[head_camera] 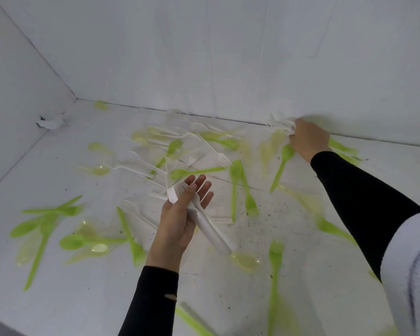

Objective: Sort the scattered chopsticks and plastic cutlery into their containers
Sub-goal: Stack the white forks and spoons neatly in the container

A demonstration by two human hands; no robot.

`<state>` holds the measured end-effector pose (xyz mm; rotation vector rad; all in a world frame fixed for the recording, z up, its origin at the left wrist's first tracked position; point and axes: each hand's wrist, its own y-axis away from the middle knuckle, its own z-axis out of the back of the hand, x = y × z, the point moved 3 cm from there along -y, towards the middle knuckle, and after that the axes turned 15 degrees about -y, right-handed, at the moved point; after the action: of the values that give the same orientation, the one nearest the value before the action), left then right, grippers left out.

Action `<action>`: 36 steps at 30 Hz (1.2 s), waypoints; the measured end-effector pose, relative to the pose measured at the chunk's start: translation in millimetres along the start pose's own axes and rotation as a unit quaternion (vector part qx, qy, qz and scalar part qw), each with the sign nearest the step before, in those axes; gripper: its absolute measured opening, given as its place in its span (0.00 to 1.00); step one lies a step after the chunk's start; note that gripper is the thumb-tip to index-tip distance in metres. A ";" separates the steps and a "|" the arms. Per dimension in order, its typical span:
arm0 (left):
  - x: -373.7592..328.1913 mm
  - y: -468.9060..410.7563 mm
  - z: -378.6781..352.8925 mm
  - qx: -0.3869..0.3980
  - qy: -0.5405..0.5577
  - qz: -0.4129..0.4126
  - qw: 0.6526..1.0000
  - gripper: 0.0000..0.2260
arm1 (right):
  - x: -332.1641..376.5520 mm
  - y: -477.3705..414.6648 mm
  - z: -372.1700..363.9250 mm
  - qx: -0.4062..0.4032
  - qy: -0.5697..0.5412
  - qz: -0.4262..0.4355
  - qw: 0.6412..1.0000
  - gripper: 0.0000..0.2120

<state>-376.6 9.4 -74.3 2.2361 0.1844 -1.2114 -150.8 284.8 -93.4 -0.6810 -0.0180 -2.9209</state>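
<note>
Both hands on white forks, cutlery strewn over a white surface (95, 299).
Left hand (177, 224) palm-up, thumb clamped over a stacked bundle of white plastic forks (205, 225), other fingers nearly straight. Right hand (308, 139) at the white back wall (204, 57), fingers curled onto a blurred cluster of loose white plastic forks (280, 123). Bright green plastic forks and spoons (275, 253) and pale yellow translucent spoons (99, 248) lie scattered around.
</note>
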 end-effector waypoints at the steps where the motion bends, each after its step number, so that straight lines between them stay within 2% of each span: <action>1: 0.1 0.5 1.8 -0.001 0.002 -0.002 1.000 0.08 | -2.2 2.0 2.0 -0.005 -0.022 -0.009 1.000 0.13; 3: 0.3 2.8 4.1 -0.003 0.012 -0.003 1.000 0.08 | -6.1 6.3 5.0 0.006 -0.037 -0.017 0.999 0.15; 6: 0.0 9.3 5.0 -0.004 0.026 0.000 1.000 0.09 | -9.7 16.4 7.0 0.069 -0.009 -0.021 0.997 0.16; 10: -3.3 15.8 3.9 0.001 0.025 -0.008 1.000 0.10 | -4.7 32.8 9.1 0.057 0.009 0.005 0.998 0.05; 13: -5.1 20.0 3.0 0.006 0.027 -0.013 1.000 0.09 | 0.8 47.4 12.0 0.080 0.026 -0.005 0.996 0.02; 16: -6.8 27.2 0.2 0.019 0.027 -0.019 0.999 0.08 | 1.9 58.6 16.4 0.131 0.062 -0.032 0.989 0.04; 19: -9.1 35.1 -0.9 0.024 0.028 -0.027 0.999 0.08 | 4.5 66.6 20.6 0.129 0.101 -0.013 0.986 0.07; 21: -11.6 39.6 0.2 0.024 0.029 -0.032 0.999 0.09 | 6.1 71.1 25.5 0.086 0.063 -0.004 0.994 0.05; 23: -14.6 44.4 2.0 0.022 0.033 -0.037 0.999 0.09 | 7.7 77.7 39.3 0.006 -0.005 -0.002 1.000 0.02; 26: -18.5 51.7 4.2 0.021 0.040 -0.046 0.998 0.09 | 11.1 90.7 58.5 -0.099 -0.054 0.015 0.994 0.06; 29: -21.0 58.9 4.0 0.028 0.048 -0.051 0.997 0.07 | 24.7 111.0 72.1 -0.150 -0.139 0.024 0.979 0.05; 30: -23.0 61.7 3.9 0.031 0.048 -0.054 0.997 0.07 | 33.9 119.8 75.6 -0.151 -0.184 0.025 0.971 0.06; 33: -25.9 66.6 4.3 0.045 0.048 -0.065 0.996 0.06 | 71.5 148.2 74.3 -0.087 -0.307 0.038 0.947 0.17; 36: -29.0 71.9 10.5 0.052 0.041 -0.072 0.995 0.07 | 115.1 190.0 68.0 0.030 -0.391 0.054 0.918 0.14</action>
<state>-373.5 -51.1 -24.7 2.3993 0.3256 -1.2300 -196.3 84.2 14.5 -1.7100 -0.1463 -2.3335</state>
